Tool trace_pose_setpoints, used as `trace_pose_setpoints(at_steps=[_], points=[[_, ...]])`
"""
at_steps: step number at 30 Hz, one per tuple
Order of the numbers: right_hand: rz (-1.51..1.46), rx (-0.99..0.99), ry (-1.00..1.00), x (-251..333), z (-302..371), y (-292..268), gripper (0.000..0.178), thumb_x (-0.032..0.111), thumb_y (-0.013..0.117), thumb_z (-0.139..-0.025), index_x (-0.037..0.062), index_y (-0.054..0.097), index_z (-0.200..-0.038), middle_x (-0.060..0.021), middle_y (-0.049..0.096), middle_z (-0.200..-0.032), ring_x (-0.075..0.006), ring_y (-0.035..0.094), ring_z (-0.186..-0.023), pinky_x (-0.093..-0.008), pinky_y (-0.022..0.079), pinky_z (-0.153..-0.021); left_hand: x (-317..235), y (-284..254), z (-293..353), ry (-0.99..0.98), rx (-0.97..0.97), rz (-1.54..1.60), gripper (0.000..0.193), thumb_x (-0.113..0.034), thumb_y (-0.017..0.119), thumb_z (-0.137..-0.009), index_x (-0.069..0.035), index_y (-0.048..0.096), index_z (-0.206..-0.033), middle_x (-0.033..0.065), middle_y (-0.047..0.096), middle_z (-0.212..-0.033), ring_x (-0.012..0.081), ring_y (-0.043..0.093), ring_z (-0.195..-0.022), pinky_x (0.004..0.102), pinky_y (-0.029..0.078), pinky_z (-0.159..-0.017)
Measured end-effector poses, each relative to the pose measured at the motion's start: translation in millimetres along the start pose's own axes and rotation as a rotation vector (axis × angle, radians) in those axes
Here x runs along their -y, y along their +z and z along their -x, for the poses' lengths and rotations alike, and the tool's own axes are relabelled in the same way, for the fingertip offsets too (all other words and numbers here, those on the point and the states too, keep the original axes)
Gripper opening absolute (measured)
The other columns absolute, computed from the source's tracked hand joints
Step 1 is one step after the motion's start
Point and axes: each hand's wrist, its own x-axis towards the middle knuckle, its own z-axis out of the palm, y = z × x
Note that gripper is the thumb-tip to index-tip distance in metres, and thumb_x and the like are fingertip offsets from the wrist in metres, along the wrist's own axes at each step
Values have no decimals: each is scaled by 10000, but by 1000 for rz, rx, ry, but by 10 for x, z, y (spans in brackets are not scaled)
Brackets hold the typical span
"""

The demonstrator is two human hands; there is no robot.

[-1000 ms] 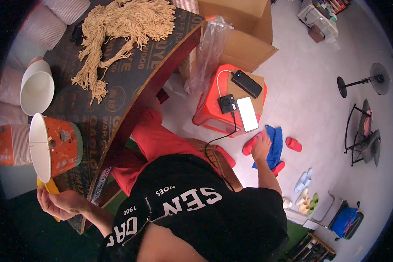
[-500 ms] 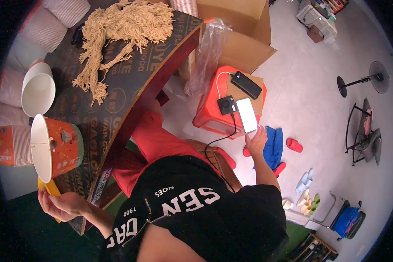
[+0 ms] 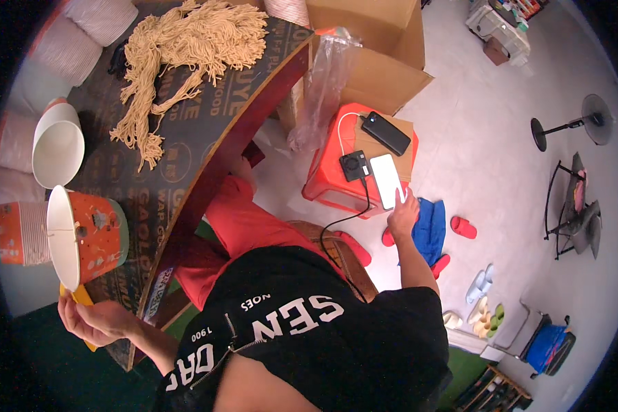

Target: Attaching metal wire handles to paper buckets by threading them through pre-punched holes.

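Surface: a dark printed board table [image 3: 206, 130] with a red-brown edge carried a heap of tan yarn strands [image 3: 185, 55] near its far edge and a white paper bucket [image 3: 56, 145] at its left edge. Room: pale floor [image 3: 501, 89]; a red plastic stool [image 3: 336, 172] stood beside the table's right corner, brown cardboard boxes [image 3: 378, 55] behind it. On the stool top lay a black power bank [image 3: 386, 133], a small black square device [image 3: 355, 165] and a white lit phone [image 3: 386, 180] at the near right edge.

Left hand [image 3: 96, 321], fingers closed on a yellow handle [image 3: 79, 296], held an orange paper bucket with white lining [image 3: 86, 237] off the table's near left edge. Right hand [image 3: 404, 214] rested fingertips on the phone; fingers loosely together.

Change since one second earlier: the right hand had come up from beside the blue cloth [image 3: 429, 226] on the floor to the phone. The left hand and bucket stayed put.
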Motion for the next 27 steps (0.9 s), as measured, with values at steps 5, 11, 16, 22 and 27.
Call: trace_pose_setpoints(at_steps=[5, 11, 16, 22, 27], points=[[-112, -66, 80, 49, -75, -34, 580, -39, 548, -755, 62, 524, -1325, -225, 431, -1394, -419, 446, -1231, -511, 383, -1007, 2, 9, 0, -24, -22, 8, 223, -31, 498, -933, 83, 627, -1074, 175, 647, -1111, 261, 622, -1043, 374, 473, -997], [-263, -341, 124, 63, -292, -57, 551, -68, 526, -726, -12, 509, -1274, -253, 481, -1328, -438, 460, -1211, -518, 361, -1031, -6, 57, 4, -29, -41, 22, 220, -26, 494, -925, 91, 625, -1057, 179, 643, -1103, 267, 622, -1033, 378, 471, -992], [-506, -411, 49, 601, -726, -277, 559, -79, 518, -715, -14, 496, -1270, -246, 480, -1336, -426, 433, -1262, -506, 318, -1078, 41, 12, 10, -55, -91, 7, 223, -28, 506, -909, 98, 622, -1053, 190, 638, -1113, 274, 624, -1028, 378, 473, -987], [-902, -358, -341, 2038, -1058, -1337, 433, -55, 466, -860, -17, 478, -1291, -210, 441, -1380, -359, 397, -1318, -428, 301, -1117, -6, -218, 12, -34, -150, -21, 181, -22, 519, -878, 78, 600, -1004, 205, 592, -1114, 311, 570, -1070, 432, 436, -1003], [-1086, -440, -686, 2799, -953, -1950, 394, -41, 537, -824, -35, 528, -1218, -221, 520, -1317, -364, 498, -1201, -450, 364, -1049, -111, -189, -45, -78, -129, -57, 146, 10, 488, -879, 32, 588, -984, 199, 587, -1136, 282, 568, -1071, 439, 416, -1019]])
